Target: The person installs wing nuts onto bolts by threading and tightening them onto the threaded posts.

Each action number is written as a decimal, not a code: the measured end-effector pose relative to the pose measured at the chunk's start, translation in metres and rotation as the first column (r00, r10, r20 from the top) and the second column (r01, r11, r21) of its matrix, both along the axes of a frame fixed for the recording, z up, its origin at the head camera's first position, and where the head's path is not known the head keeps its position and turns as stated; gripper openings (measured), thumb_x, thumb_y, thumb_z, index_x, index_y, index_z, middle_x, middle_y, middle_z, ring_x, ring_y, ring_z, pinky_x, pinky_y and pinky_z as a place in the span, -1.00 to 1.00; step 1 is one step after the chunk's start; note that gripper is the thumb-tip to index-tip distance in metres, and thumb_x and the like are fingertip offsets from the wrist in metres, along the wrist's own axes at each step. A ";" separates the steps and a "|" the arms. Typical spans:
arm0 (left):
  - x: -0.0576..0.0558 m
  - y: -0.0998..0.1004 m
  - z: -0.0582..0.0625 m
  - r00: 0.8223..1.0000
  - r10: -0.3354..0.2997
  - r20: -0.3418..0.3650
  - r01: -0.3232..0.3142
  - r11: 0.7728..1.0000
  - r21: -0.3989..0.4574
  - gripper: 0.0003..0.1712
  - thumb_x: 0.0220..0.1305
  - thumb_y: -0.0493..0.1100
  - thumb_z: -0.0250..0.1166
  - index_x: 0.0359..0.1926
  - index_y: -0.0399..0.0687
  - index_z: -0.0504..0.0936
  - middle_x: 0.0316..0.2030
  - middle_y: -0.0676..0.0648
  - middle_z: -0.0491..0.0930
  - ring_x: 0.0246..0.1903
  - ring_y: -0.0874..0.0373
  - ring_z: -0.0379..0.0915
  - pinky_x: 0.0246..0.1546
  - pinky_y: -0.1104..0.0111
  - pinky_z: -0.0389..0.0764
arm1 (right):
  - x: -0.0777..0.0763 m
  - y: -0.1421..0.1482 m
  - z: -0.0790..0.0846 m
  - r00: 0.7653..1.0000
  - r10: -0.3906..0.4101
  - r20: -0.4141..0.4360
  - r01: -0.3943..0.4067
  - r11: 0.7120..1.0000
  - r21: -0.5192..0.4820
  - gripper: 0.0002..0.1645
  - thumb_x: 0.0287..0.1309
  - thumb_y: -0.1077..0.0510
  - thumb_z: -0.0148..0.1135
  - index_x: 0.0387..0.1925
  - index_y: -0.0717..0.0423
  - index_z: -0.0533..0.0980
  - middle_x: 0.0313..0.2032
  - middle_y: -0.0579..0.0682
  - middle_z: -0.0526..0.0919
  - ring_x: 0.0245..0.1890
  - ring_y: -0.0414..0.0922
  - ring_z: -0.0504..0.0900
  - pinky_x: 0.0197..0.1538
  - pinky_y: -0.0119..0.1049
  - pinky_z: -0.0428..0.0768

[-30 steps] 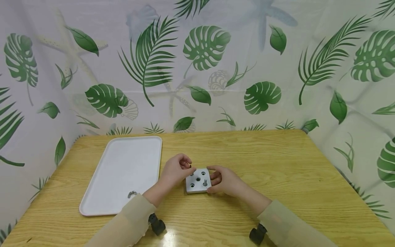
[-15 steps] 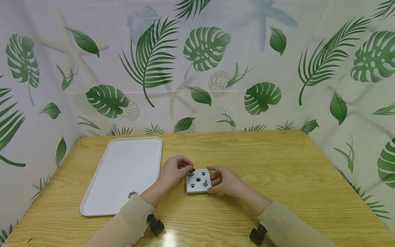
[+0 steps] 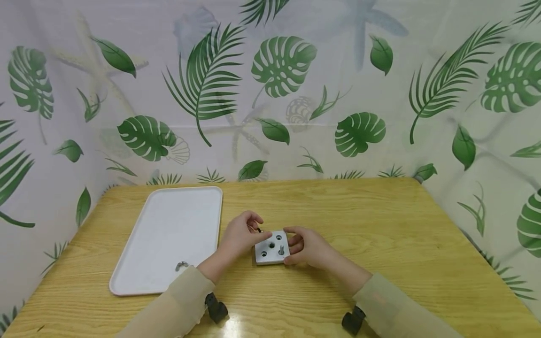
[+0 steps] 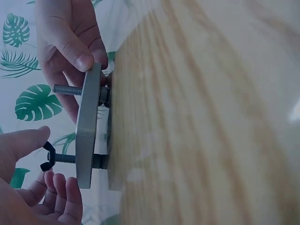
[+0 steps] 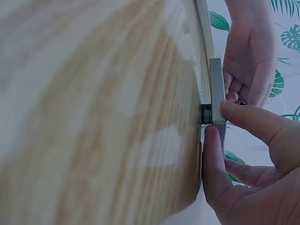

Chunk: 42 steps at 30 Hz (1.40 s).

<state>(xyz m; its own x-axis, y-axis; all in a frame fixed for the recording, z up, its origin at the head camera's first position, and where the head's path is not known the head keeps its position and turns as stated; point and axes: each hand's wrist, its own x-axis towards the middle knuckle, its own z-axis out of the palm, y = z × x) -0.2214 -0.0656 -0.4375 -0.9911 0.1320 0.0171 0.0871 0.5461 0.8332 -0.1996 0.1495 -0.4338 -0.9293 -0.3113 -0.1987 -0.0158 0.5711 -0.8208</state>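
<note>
Nearest you, your left sleeve [image 3: 177, 300] and right sleeve [image 3: 401, 305] reach in over the desk [image 3: 355, 211], each with a small black device [image 3: 217, 310] by the wrist. The white tray [image 3: 177, 230] fills much of the desk's left side; your left forearm passes over its near right part, where a silver wing nut [image 3: 181, 266] lies just beside the sleeve. The tray's right edge runs close along your left wrist, leaving you a narrow strip of wood on that side, while to the right of your other arm a wide stretch of wood reaches the slanting side edge. Between your hands, the metal plate [image 3: 272, 253] sits raised off the wood on dark fittings. Your right grip [image 3: 310, 246] holds it by the right edge, forefinger at the far corner, thumb near the near one; just beside that thumb an upright threaded bolt [image 3: 282, 250] stands out of the plate. At the plate's far left corner, your left grip [image 3: 241, 234] is narrow, with thumb and fingers on a black wing nut [image 4: 50, 155]; the left wrist view shows that nut high on a second bolt [image 4: 66, 159], thread visible between it and the plate. Beyond both hands more wood runs to the desk's far edge, where leaf-printed cloth [image 3: 304, 150] rises behind.
</note>
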 end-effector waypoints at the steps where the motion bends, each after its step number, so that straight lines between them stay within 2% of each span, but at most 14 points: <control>1: 0.000 0.001 0.000 1.000 -0.003 0.004 0.003 1.000 0.001 -0.57 0.25 -0.09 0.59 0.02 -0.20 0.67 -0.24 -0.06 0.56 -0.30 0.12 0.47 -0.26 0.35 0.50 | 0.000 0.000 0.000 1.000 -0.004 0.002 0.004 1.000 0.003 0.00 0.04 0.37 0.63 0.49 0.33 0.35 0.06 0.21 0.69 -0.07 -0.08 0.74 0.01 -0.22 0.72; 8: 0.001 0.002 -0.001 1.000 -0.015 0.009 0.015 0.999 0.037 -0.62 0.26 -0.20 0.56 0.02 -0.23 0.65 -0.21 -0.10 0.60 -0.26 0.12 0.52 -0.23 0.33 0.57 | 0.001 0.000 0.000 1.000 -0.005 -0.002 0.005 1.000 0.006 -0.01 0.03 0.37 0.63 0.48 0.34 0.37 0.05 0.20 0.69 -0.10 -0.09 0.74 0.00 -0.21 0.73; 19: 0.000 -0.004 0.003 0.999 -0.036 0.030 0.031 0.985 0.167 -0.66 0.26 -0.39 0.50 0.03 -0.32 0.65 -0.14 -0.18 0.76 -0.22 0.14 0.69 -0.10 0.29 0.74 | 0.001 0.000 0.000 1.000 -0.002 -0.006 0.002 1.000 0.007 -0.01 0.04 0.36 0.63 0.49 0.34 0.36 0.05 0.21 0.67 -0.08 -0.08 0.72 -0.01 -0.22 0.72; 30: -0.001 -0.006 -0.001 0.999 -0.043 -0.018 0.045 0.991 0.123 -0.90 0.40 -0.41 0.37 -0.12 -0.20 0.71 -0.21 -0.14 0.84 -0.12 0.04 0.77 -0.15 0.36 0.66 | -0.001 0.002 -0.005 1.000 -0.004 -0.007 0.004 1.000 0.003 0.00 0.04 0.36 0.63 0.49 0.31 0.36 0.06 0.19 0.69 -0.10 -0.13 0.73 -0.03 -0.25 0.73; 34: 0.000 -0.005 0.001 0.999 -0.040 -0.022 0.042 0.994 0.099 -0.93 0.44 -0.34 0.37 -0.11 -0.18 0.72 -0.18 -0.12 0.83 -0.15 0.06 0.73 -0.17 0.37 0.62 | -0.002 0.002 -0.006 1.000 -0.006 -0.011 0.006 1.000 0.004 0.00 0.03 0.36 0.63 0.49 0.31 0.36 0.05 0.19 0.68 -0.11 -0.13 0.72 -0.04 -0.25 0.74; 38: 0.001 -0.004 0.003 1.000 -0.006 -0.018 0.007 0.998 0.055 -0.77 0.38 -0.18 0.47 -0.03 -0.18 0.70 -0.16 -0.10 0.75 -0.21 0.10 0.65 -0.21 0.36 0.61 | -0.002 0.001 -0.004 1.000 -0.012 -0.009 0.012 1.000 0.010 0.00 0.03 0.36 0.63 0.49 0.30 0.37 0.05 0.18 0.68 -0.11 -0.12 0.71 -0.03 -0.25 0.74; 42: 0.001 -0.002 0.003 1.000 0.014 -0.012 -0.014 1.000 0.009 -0.60 0.28 -0.07 0.57 -0.01 -0.19 0.67 -0.25 -0.07 0.61 -0.26 0.12 0.53 -0.25 0.36 0.54 | -0.001 0.000 -0.002 1.000 -0.008 -0.005 0.008 1.000 0.014 0.00 0.04 0.35 0.63 0.49 0.30 0.37 0.06 0.19 0.68 -0.08 -0.09 0.72 -0.01 -0.23 0.73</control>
